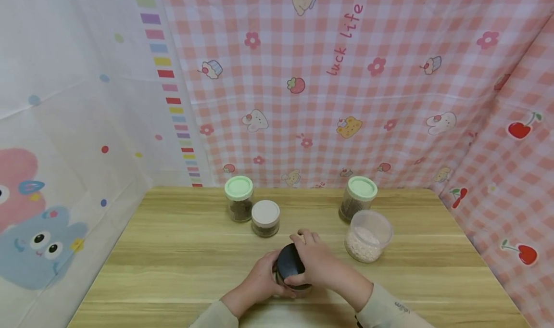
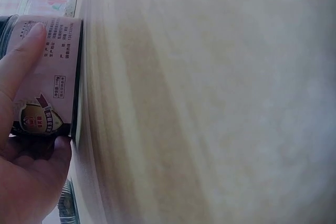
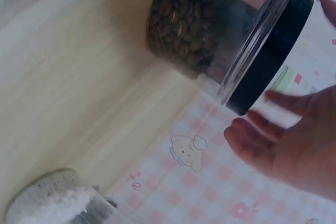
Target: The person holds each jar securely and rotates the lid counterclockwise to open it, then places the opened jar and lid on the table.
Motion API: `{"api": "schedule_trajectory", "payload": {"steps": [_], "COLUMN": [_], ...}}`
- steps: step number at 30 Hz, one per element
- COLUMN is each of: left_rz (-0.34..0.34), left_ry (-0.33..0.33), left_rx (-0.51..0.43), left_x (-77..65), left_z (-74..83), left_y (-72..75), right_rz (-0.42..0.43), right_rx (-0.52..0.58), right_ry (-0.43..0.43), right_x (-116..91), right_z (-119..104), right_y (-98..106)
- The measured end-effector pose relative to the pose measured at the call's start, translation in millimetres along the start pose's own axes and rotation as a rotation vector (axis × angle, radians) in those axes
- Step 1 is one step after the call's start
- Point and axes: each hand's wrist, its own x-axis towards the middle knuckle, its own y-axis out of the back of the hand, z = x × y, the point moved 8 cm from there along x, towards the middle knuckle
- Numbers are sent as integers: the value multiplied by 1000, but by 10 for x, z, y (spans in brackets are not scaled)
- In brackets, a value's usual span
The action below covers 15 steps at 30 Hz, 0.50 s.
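Observation:
My left hand (image 1: 263, 279) grips a clear jar (image 2: 44, 77) round its side, thumb lying over the pink printed label. Small brown beans (image 3: 181, 24) show through the jar's wall in the right wrist view. Capping the jar is a black lid (image 1: 289, 263). My right hand (image 1: 318, 263) spans this lid from above, thumb at the near edge and fingers towards the far edge. From the right wrist, the fingertips appear right at the lid's rim, and the lid sits on the jar's mouth. The jar stands on the wooden table.
Behind the jar stand a green-lidded jar (image 1: 239, 198) and a short white-lidded jar (image 1: 266, 218). At right are another green-lidded jar (image 1: 359, 197) and a lidless clear tub (image 1: 369, 235) with pale flakes. Patterned cloths (image 1: 277, 102) hang around the wooden table (image 1: 173, 260).

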Motion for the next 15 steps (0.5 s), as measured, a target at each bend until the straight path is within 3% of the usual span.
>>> {"api": "schedule_trajectory", "payload": {"steps": [3, 6, 15], "left_rz": [-5, -13, -17], "left_ry": [11, 22, 25], "left_rx": [-26, -35, 63], "left_x": [-5, -9, -14], "left_z": [-6, -15, -18], "left_y": [-4, -9, -3], "right_rz": [44, 26, -91], "right_rx": [-51, -84, -70], "right_ry": [-46, -45, 101], "right_x": [0, 5, 26], "right_z": [22, 20, -68], "right_y": [34, 23, -29]}}
